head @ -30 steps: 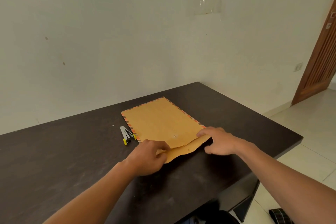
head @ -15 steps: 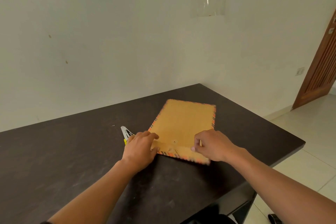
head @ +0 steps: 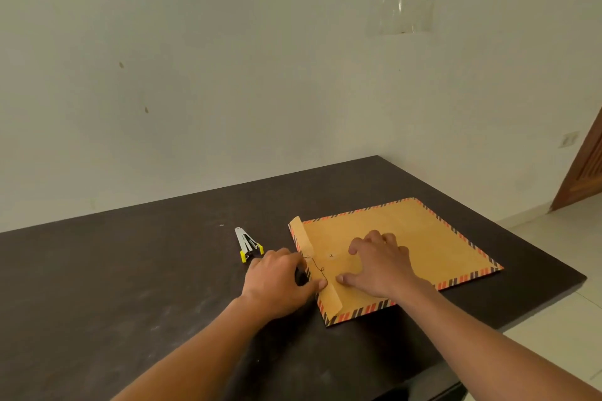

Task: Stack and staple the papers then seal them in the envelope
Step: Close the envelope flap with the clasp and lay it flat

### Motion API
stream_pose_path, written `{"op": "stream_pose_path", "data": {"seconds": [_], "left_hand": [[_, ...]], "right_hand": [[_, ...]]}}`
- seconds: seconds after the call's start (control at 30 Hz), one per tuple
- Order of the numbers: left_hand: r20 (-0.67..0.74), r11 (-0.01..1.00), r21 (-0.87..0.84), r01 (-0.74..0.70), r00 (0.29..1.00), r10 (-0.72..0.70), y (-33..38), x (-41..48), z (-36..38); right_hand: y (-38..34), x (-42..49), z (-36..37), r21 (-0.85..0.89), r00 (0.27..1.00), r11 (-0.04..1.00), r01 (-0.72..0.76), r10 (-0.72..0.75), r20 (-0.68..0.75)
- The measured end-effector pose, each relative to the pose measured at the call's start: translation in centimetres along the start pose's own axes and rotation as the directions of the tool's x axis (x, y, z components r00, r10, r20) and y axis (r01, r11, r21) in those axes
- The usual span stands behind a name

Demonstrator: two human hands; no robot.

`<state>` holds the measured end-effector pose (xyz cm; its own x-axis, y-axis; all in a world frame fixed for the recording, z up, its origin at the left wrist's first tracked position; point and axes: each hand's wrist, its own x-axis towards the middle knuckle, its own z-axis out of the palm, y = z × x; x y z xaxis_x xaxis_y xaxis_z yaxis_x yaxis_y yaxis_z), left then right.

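Brown paper envelope with a red-and-black striped border [head: 417,234] lies flat toward the right end of your dark matte table [head: 130,286], flap folded over on its left side. Your right hand [head: 378,267] presses flat on it, fingers spread, beside the round clasp. Your left hand [head: 277,283] curls at the flap edge, thumb pinching it where the thin string trails. Silver stapler with yellow tips [head: 248,244] sits just left of that hand. Pale wall behind, wooden door [head: 586,172] far right.
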<state>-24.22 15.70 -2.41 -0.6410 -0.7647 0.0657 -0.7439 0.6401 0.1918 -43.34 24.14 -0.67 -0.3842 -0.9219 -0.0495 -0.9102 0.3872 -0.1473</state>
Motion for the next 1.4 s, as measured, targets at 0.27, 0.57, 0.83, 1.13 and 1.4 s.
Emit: {"op": "stream_pose_path", "data": {"seconds": [0.27, 0.57, 0.83, 1.13, 1.4], "left_hand": [[0.008, 1.000, -0.007, 0.026, 1.000, -0.026, 1.9, 0.3, 0.5], [-0.023, 0.998, 0.053, 0.020, 1.000, -0.019, -0.2, 0.9, 0.9], [-0.046, 0.990, -0.135, -0.043, 0.998, 0.037, -3.3, 1.1, 1.2], [0.048, 0.996, -0.034, -0.088, 0.995, 0.089, -4.1, 1.9, 0.6], [-0.072, 0.990, -0.094, -0.107, 0.992, 0.101, -3.7, 2.1, 0.9]], "right_hand": [[0.0, 0.9, -0.7, -0.036, 0.982, 0.999, -0.033, 0.039, 0.186], [-1.1, 0.3, -0.6, 0.123, 0.970, 0.990, 0.067, -0.094, 0.225], [-1.7, 1.3, 0.1, 0.335, 0.988, 0.930, 0.150, -0.129, -0.085], [-2.3, 2.5, 1.8, -0.099, 0.952, 0.981, 0.166, -0.186, -0.242], [-1.3, 1.8, 2.6, 0.012, 0.939, 0.967, 0.255, -0.245, -0.243]]}}
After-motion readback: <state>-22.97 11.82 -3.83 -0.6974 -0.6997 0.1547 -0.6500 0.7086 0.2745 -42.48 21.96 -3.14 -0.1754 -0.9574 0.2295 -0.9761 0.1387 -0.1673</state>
